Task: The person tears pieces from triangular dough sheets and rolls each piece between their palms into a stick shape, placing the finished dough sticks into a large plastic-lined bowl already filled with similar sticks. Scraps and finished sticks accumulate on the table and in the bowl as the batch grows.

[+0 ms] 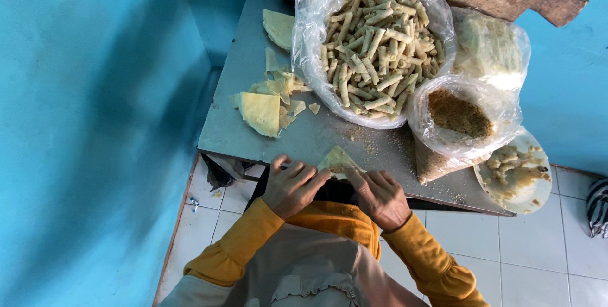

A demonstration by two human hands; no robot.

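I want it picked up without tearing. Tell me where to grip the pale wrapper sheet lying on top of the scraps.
Take the wrapper sheet by its rounded lower edge, probably coming from the table's near side. That edge overhangs the scraps, so fingers can slide under it; the rest lies flat.

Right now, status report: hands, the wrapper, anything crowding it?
Left hand and right hand both pinching the folded wrapper at the table edge. Bag of filling close on the right, not touching.
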